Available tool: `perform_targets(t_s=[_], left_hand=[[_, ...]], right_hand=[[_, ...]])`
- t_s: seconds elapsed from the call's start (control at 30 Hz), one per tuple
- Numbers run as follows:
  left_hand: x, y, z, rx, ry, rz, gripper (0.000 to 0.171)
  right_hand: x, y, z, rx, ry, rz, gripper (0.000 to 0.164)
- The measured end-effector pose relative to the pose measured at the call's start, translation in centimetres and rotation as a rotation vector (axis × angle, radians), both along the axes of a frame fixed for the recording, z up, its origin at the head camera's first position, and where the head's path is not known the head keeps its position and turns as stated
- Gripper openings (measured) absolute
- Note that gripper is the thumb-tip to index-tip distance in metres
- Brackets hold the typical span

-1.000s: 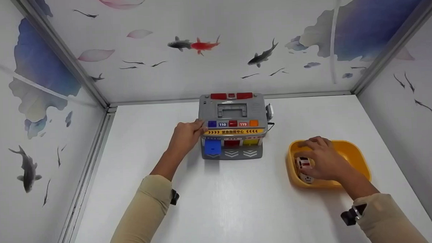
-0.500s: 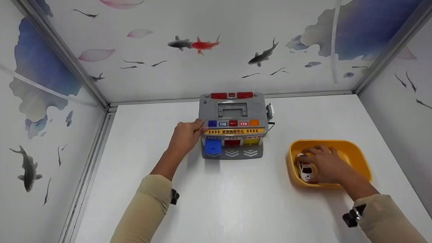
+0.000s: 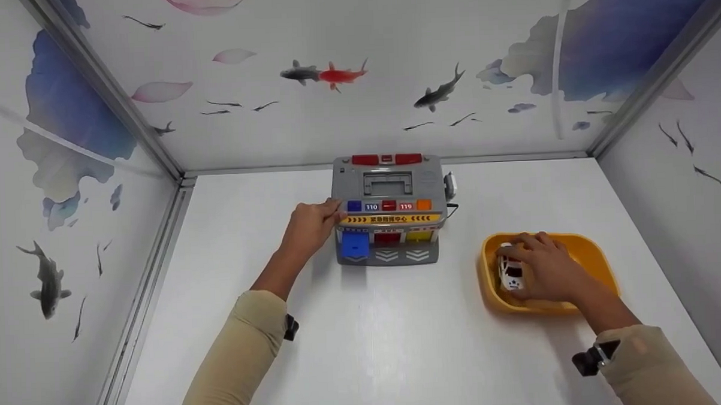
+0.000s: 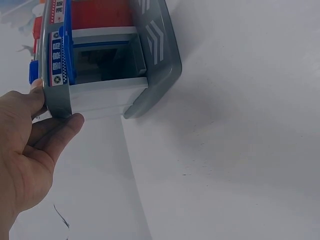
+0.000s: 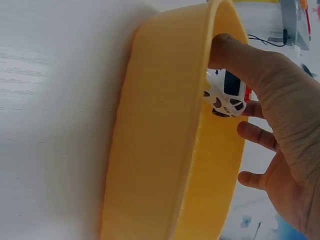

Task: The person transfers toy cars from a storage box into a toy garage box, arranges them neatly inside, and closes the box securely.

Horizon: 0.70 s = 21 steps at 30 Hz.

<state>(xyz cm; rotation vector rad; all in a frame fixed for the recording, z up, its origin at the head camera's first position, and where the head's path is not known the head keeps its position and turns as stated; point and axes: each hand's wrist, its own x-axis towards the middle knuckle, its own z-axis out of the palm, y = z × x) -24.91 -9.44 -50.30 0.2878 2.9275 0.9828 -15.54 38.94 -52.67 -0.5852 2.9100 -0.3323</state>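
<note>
My left hand [image 3: 311, 228] grips the left front corner of the roof of a grey toy emergency station [image 3: 390, 183], thumb near the top and fingers beneath the edge. Its blue garage door [image 3: 355, 244] is swung up, and the left wrist view shows the dark bay [image 4: 102, 62] under it. Over on the right, my right hand [image 3: 549, 268] pinches a small white toy police car [image 3: 510, 269] between thumb and forefinger, inside a yellow plastic basin [image 3: 603, 272]. In the right wrist view the toy car [image 5: 227, 102] appears behind the basin's wall, partly hidden by the thumb.
The station's red door [image 3: 387, 239] and yellow door [image 3: 419, 236] look closed. A white piece [image 3: 450, 186] and a black cord [image 3: 453, 209] are at its right side. Printed white panels [image 3: 370, 130] enclose the white table [image 3: 365, 340] at the back and sides.
My right fingers have gone down into the basin and taken hold of the toy car, which has risen slightly away from me. The left hand and the station have stayed put.
</note>
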Motion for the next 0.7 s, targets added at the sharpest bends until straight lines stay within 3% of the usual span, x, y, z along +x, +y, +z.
perform_targets(t_s=[0.4,0.7], left_hand=[[-0.1,-0.2,-0.1,-0.020,0.023,-0.012,0.049],[-0.1,-0.2,-0.1,-0.031,0.008,-0.002,0.050]], right_hand=[[-0.3,-2.6,2.7,-0.079,0.019,0.016,0.075],[-0.3,-5.1,2.3,-0.068,0.006,0.041,0.080]])
